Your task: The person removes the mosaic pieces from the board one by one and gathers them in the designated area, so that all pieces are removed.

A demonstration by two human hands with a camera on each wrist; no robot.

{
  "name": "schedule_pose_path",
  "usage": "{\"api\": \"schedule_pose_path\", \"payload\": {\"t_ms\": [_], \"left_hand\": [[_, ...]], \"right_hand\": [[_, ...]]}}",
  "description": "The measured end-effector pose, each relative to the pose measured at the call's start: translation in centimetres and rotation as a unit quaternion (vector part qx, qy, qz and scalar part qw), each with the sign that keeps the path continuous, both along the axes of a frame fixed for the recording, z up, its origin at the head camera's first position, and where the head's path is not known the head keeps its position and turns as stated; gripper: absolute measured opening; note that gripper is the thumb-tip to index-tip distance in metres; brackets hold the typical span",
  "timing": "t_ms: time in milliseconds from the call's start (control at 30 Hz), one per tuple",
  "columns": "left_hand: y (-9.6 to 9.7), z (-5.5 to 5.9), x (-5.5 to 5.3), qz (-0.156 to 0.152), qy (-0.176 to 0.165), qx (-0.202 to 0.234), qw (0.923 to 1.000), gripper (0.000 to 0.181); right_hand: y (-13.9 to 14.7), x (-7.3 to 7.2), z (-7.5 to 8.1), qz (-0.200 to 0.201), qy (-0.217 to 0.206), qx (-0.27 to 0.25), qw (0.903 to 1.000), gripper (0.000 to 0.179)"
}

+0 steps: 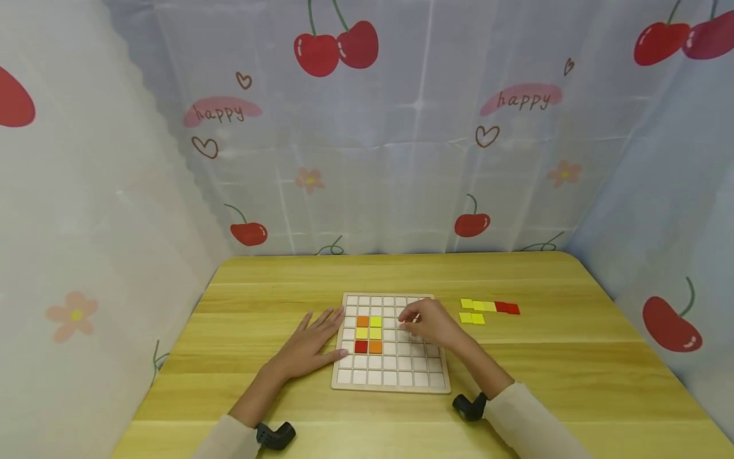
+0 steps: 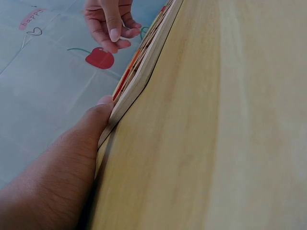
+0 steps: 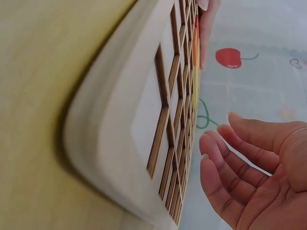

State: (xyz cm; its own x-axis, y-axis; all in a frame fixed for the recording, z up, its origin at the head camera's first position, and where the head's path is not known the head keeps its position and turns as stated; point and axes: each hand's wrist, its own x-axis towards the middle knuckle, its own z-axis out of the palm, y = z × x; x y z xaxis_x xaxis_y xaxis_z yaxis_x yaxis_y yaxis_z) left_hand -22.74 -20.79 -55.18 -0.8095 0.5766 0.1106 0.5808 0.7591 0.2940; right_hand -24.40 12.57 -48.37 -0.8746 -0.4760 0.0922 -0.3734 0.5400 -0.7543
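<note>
Right hand (image 1: pixel 430 322): fingers loosely curled, thumb slightly apart from the fingertips, nothing visible between them. Hangs over the right half of the board (image 1: pixel 395 389), looks clear of the surface. Left hand (image 1: pixel 306 350) grips nothing: fingers near straight, laid along the board's left edge, thumb tip over that same edge nearer the person. Reads as a brace so the board won't skid.

Board lies flat on the table (image 1: pixel 275 277), between the hands. Six coloured tiles (image 1: pixel 375 333) sit in its cells left of centre, two columns by three rows: orange and yellow at the far end, two paler yellow mid, red and orange nearest. Loose tiles (image 1: pixel 489 306) lie beyond the board's right edge, probably parked for a short right-hand reach: far row yellow then red, near row two yellow.

Materials: board is pale wood, rounded corners, square recesses, thin raised dividers with browner cut sides. Tiles look thin, flat, square. Table shows yellowish wood grain.
</note>
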Motion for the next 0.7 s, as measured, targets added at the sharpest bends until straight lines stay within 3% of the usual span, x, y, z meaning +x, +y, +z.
{"api": "schedule_pose_path", "payload": {"t_ms": [267, 700], "left_hand": [[0.1, 0.0, 0.0, 0.000, 0.004, 0.004, 1.0000, 0.088], [0.1, 0.3, 0.1, 0.002, -0.001, 0.001, 1.0000, 0.089]], "right_hand": [[-1.6, -0.6, 0.8, 0.013, -0.001, 0.013, 0.9998, 0.008], [-4.3, -2.1, 0.4, 0.016, 0.029, 0.066, 0.9973, 0.004]]}}
